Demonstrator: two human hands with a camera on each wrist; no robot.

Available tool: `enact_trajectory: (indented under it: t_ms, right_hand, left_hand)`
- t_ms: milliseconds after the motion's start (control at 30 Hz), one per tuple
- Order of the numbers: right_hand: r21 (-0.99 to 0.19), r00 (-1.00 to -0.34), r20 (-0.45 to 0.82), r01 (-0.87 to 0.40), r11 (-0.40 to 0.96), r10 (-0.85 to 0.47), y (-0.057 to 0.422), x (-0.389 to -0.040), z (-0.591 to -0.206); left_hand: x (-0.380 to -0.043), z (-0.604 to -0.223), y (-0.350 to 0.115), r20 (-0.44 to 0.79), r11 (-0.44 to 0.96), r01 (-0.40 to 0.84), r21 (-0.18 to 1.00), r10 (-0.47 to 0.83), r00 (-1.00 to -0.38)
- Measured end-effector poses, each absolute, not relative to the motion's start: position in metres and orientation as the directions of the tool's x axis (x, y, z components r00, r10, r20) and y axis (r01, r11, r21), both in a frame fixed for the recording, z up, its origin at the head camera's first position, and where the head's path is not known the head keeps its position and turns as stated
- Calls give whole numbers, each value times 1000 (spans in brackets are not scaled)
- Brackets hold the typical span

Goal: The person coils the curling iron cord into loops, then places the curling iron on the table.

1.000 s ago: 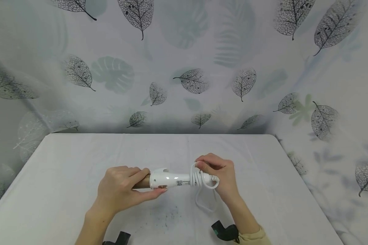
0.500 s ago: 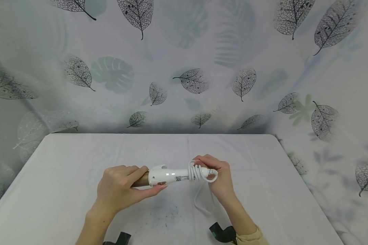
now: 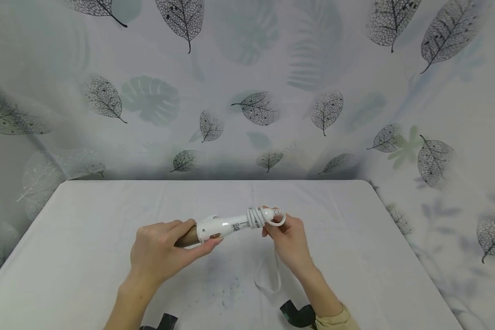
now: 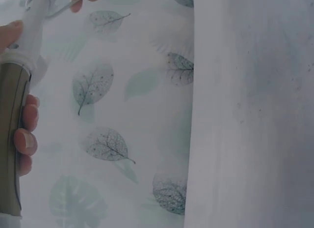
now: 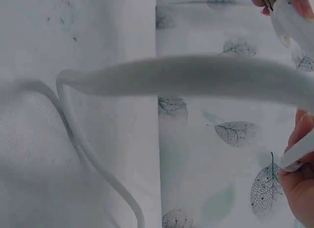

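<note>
A curling iron [image 3: 224, 227] with a white handle and a brown-gold barrel is held over the table, its cord end tilted toward the far side. My left hand [image 3: 158, 252] grips the barrel, thumb along the handle's near side. White cord [image 3: 255, 217] is wound in several turns round the handle. My right hand [image 3: 289, 245] pinches the cord near the handle's end, below the turns. A loose cord loop [image 5: 105, 174] hangs under that hand. In the left wrist view, the barrel [image 4: 12, 134] shows with fingertips [image 4: 25, 142] curled round it.
A white-covered table [image 3: 107, 206] lies below, with dark specks [image 3: 231, 288] near its front. Behind it hangs a leaf-patterned cloth [image 3: 231, 68]. Black camera mounts [image 3: 298, 314] sit at both wrists.
The iron's cord end has swung up toward the far side. My right hand has shifted slightly left, its fingers going from above the cord turns to below them. The left hand keeps its grip.
</note>
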State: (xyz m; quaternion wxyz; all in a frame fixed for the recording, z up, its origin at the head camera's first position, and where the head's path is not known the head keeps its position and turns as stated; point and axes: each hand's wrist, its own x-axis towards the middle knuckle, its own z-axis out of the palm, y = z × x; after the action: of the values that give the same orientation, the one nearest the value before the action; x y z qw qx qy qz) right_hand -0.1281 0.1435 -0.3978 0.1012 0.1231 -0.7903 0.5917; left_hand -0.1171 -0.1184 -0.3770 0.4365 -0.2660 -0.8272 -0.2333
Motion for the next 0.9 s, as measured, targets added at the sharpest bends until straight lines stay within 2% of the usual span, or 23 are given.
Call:
enact_trajectory:
  t_ms: [167, 333, 500, 633, 900]
  right_hand:
    - [-848, -933, 330, -360, 389, -144, 141, -125, -397]
    - [-793, -899, 375, -438, 423, -228, 139, -124, -395]
    - [-773, -876, 388, -478, 416, -286, 138, -126, -396]
    - [-786, -864, 403, -496, 370, -303, 137, -127, -397]
    - [-813, -877, 380, -468, 346, -294, 135, -125, -398]
  left_hand:
    - [-117, -378, -119, 834, 761, 618, 198, 200, -514]
    - [-117, -380, -120, 809, 767, 593, 245, 175, -561]
    - [-115, -379, -121, 755, 789, 549, 276, 176, -632]
    - [-115, -378, -122, 719, 808, 493, 324, 128, -683]
    - [-114, -379, -124, 700, 811, 466, 353, 101, -707]
